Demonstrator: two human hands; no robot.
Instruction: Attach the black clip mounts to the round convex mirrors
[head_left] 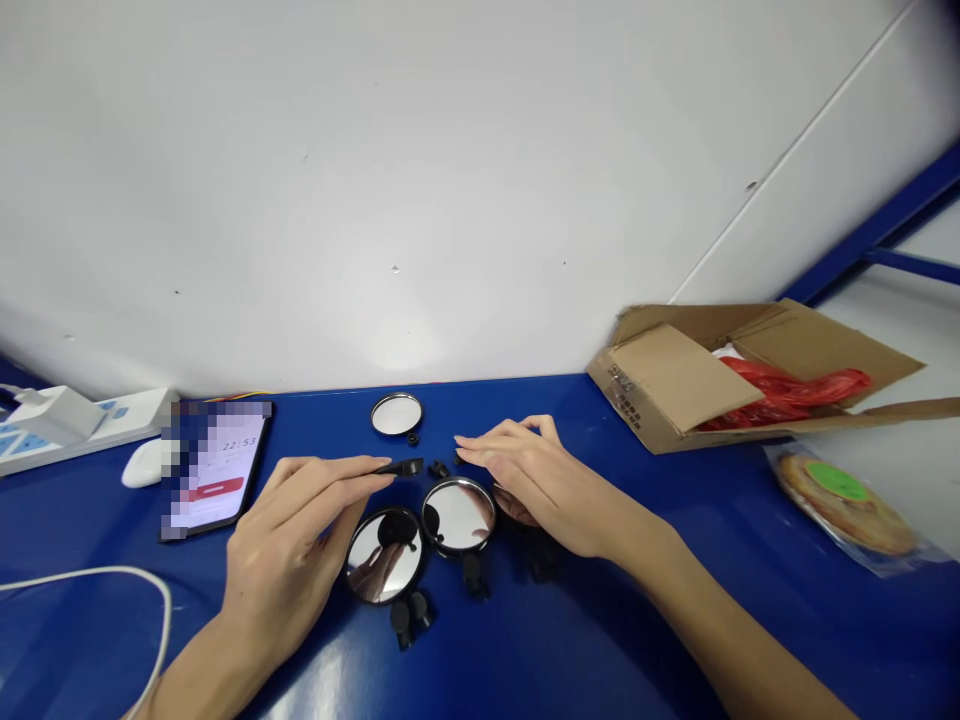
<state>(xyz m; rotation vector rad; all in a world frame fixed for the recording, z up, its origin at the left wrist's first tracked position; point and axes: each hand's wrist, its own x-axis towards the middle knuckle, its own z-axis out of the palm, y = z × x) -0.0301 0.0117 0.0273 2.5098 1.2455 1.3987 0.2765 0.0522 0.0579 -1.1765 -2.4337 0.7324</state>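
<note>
My left hand (pixel 300 530) pinches a small black part (pixel 403 467) by its end, just above a round mirror (pixel 384 557). To the right, my right hand (pixel 525 475) has thumb and fingers together around a small dark piece (pixel 463 459), mostly hidden. Between the hands lie another round mirror (pixel 458 514) and a small black clip (pixel 439 468). A further mirror (pixel 517 506) is partly covered by my right hand. Black mounts (pixel 411 615) sit below the left mirror, and one more (pixel 475 575) below the middle one. A smaller mirror (pixel 397 414) lies farther back beside a tiny black ring (pixel 412 438).
On the blue table (pixel 315 640), a phone (pixel 221 470), a white case (pixel 144 463), a power strip (pixel 142 415) and a white cable (pixel 161 590) are at left. An open cardboard box (pixel 660 390) with red plastic (pixel 780 390) and a wrapped round item (pixel 847 500) are at right.
</note>
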